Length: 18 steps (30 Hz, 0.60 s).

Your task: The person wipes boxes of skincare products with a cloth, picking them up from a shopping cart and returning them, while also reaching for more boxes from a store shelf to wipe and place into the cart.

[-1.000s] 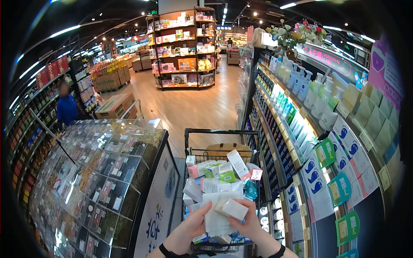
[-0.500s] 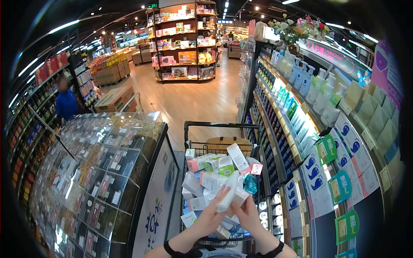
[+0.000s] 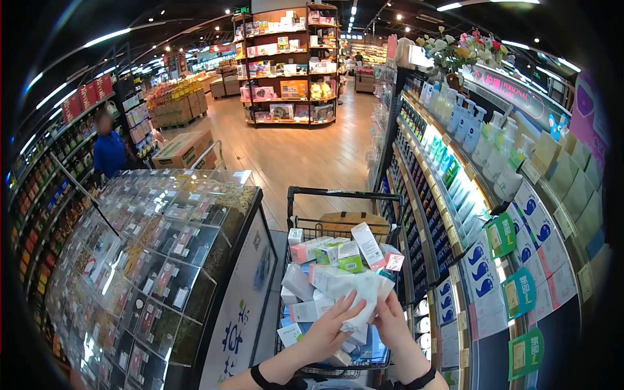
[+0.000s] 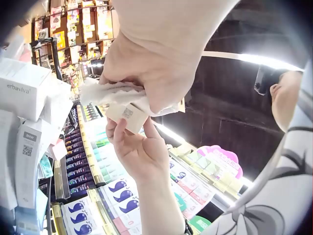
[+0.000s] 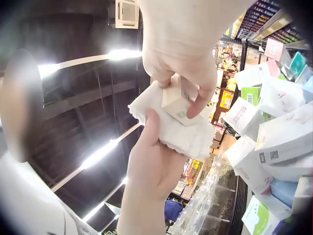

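Over the near end of a shopping cart (image 3: 344,191), both hands work on a small white box (image 5: 175,106) and a white cloth (image 5: 183,139) with a wavy edge. My left hand (image 3: 335,325) grips the cloth, thumb on top of it in the right wrist view. My right hand (image 3: 392,320) pinches the box between thumb and fingers. In the right wrist view the cloth lies against the box's underside. A printed square code shows on the box in the left wrist view. Below the hands, several cartons (image 3: 368,246) fill the cart in a loose heap.
A bulk-food stand (image 3: 149,260) with clear lids borders the cart on the left. Shelves with pump bottles (image 3: 473,130) and whale-print packs (image 3: 484,273) run along the right. Ahead are a wooden floor (image 3: 279,153) and a display rack (image 3: 289,71). A person in blue (image 3: 109,149) stands far left.
The cloth hung spread out under the box, then turned edge-on, and now lies spread against the box. Both hands have turned and moved slightly right in view, still holding cloth and box.
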Available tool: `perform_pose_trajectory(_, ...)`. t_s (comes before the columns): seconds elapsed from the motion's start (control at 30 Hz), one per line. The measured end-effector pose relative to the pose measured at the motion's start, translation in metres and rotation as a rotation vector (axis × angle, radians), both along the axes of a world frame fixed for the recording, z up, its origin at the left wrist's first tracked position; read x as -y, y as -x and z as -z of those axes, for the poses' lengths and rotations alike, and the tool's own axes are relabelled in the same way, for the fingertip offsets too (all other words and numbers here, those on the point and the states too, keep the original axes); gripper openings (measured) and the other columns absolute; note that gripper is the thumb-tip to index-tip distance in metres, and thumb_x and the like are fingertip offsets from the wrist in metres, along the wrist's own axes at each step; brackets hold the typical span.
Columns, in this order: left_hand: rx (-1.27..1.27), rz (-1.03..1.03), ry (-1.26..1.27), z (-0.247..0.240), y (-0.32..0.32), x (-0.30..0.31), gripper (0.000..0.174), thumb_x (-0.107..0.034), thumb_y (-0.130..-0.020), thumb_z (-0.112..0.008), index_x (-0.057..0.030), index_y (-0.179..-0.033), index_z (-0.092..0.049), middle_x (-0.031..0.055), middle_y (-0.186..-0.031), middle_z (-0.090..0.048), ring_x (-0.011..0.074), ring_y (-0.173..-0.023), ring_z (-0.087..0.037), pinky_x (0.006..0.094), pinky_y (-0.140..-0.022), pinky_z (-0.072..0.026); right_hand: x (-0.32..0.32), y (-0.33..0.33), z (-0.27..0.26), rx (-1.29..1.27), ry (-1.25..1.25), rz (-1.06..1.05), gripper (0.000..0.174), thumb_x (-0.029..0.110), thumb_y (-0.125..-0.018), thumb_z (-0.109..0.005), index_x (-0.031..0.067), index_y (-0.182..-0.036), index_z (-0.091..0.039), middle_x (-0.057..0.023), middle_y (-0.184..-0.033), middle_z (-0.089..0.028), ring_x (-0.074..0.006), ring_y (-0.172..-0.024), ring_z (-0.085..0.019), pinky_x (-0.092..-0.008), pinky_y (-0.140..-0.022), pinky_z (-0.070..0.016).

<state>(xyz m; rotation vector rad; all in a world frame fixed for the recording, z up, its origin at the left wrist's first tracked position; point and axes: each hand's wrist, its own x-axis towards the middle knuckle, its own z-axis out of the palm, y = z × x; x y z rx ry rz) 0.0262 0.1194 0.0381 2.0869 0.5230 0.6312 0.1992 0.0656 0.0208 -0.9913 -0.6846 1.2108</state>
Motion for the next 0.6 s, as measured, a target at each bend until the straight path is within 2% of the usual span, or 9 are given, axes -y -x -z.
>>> perform_pose_trajectory(0.13, 0.01, 0.046, 0.137, 0.0, 0.014, -0.005, 0.052, -0.007, -0.089, -0.051, -0.0173, -0.138, -0.038, 0.0137, -0.145, -0.033, 0.0324, -0.127, -0.041, 0.035, -0.1, -0.0365, -0.006, -0.016, 0.002, 0.138, -0.119, 0.131, 0.055, 0.019, -0.09, -0.057, 0.0057, -0.135, -0.027, -0.0082, -0.125, -0.046, -0.0167, -0.114, -0.047, -0.0299, -0.085, -0.047)
perform_pose_trajectory(0.2, -0.263, -0.036, 0.586, 0.016, 0.02, -0.016, 0.039, -0.016, -0.095, -0.046, -0.0109, -0.134, -0.043, 0.0104, -0.131, -0.049, 0.0252, -0.113, -0.054, 0.0312, -0.093, -0.0429, -0.006, -0.014, -0.008, 0.228, -0.167, 0.132, 0.06, 0.017, -0.086, -0.061, 0.0047, -0.135, -0.028, -0.0087, -0.125, -0.045, -0.0172, -0.113, -0.047, -0.0306, -0.086, -0.0458)
perform_pose_trajectory(0.23, -0.262, -0.037, 0.585, 0.021, 0.02, -0.017, 0.039, -0.016, -0.095, -0.046, -0.0109, -0.134, -0.043, 0.0104, -0.131, -0.049, 0.0252, -0.113, -0.054, 0.0312, -0.093, -0.0429, -0.004, -0.011, -0.014, 0.318, -0.216, 0.134, 0.065, 0.016, -0.083, -0.066, 0.0038, -0.134, -0.029, -0.0092, -0.126, -0.045, -0.0176, -0.113, -0.046, -0.0312, -0.087, -0.0446)
perform_pose_trajectory(0.3, -0.031, -0.22, 0.986, 0.022, 0.019, -0.018, 0.04, -0.029, -0.099, -0.038, -0.0054, -0.13, -0.044, 0.0074, -0.125, -0.053, 0.0214, -0.107, -0.056, 0.0336, -0.091, -0.0448, 0.002, -0.002, -0.017, 0.477, -0.172, 0.053, 0.068, 0.015, -0.079, -0.069, 0.0032, -0.134, -0.03, -0.0097, -0.125, -0.045, -0.0184, -0.11, -0.048, -0.0321, -0.087, -0.044)
perform_pose_trajectory(0.4, 0.322, -0.185, 1.384, 0.033, 0.015, -0.023, 0.047, -0.036, -0.099, -0.037, -0.0031, -0.133, -0.039, 0.0087, -0.123, -0.053, 0.0212, -0.107, -0.057, 0.0349, -0.089, -0.0461, 0.006, 0.015, -0.011, 0.855, -0.211, -0.106, 0.074, 0.018, -0.072, -0.076, 0.0024, -0.132, -0.036, -0.0114, -0.12, -0.048, -0.0202, -0.103, -0.05, -0.0332, -0.083, -0.0443)
perform_pose_trajectory(0.43, 0.325, -0.189, 1.371, 0.032, 0.015, -0.022, 0.047, -0.036, -0.099, -0.037, -0.0031, -0.133, -0.039, 0.0087, -0.123, -0.053, 0.0212, -0.107, -0.057, 0.0349, -0.089, -0.0461, 0.004, 0.02, -0.004, 0.936, -0.288, -0.124, 0.074, 0.018, -0.072, -0.077, 0.0026, -0.131, -0.036, -0.0116, -0.118, -0.049, -0.0201, -0.103, -0.051, -0.0329, -0.083, -0.0443)
perform_pose_trajectory(0.5, 0.427, -0.151, 1.416, 0.022, 0.015, -0.02, 0.05, -0.039, -0.099, -0.035, -0.0047, -0.135, -0.036, 0.0081, -0.126, -0.051, 0.021, -0.113, -0.053, 0.0374, -0.093, -0.0436, 0.003, 0.024, -0.006, 0.942, -0.281, -0.136, 0.069, 0.015, -0.075, -0.073, 0.0018, -0.13, -0.035, -0.0136, -0.116, -0.053, -0.0221, -0.102, -0.052, -0.0338, -0.084, -0.0439)
perform_pose_trajectory(0.57, 0.412, -0.206, 1.427, 0.021, 0.02, -0.022, 0.05, -0.04, -0.099, -0.034, -0.0051, -0.135, -0.036, 0.0073, -0.129, -0.048, 0.0214, -0.118, -0.049, 0.0377, -0.098, -0.0402, 0.003, 0.024, -0.002, 0.55, -0.157, -0.193, 0.06, 0.011, -0.077, -0.068, -0.0001, -0.128, -0.037, -0.0158, -0.115, -0.053, -0.0262, -0.102, -0.053, -0.0354, -0.085, -0.0433)
perform_pose_trajectory(0.6, 0.437, -0.218, 1.447, 0.018, 0.021, -0.021, 0.049, -0.039, -0.098, -0.035, -0.0056, -0.134, -0.037, 0.0076, -0.129, -0.049, 0.022, -0.118, -0.049, 0.0385, -0.099, -0.039, -0.001, 0.024, 0.001, 0.53, -0.191, -0.209, 0.057, 0.01, -0.082, -0.06, -0.0016, -0.13, -0.032, -0.0174, -0.117, -0.049, -0.025, -0.099, -0.055, -0.0355, -0.084, -0.0437)
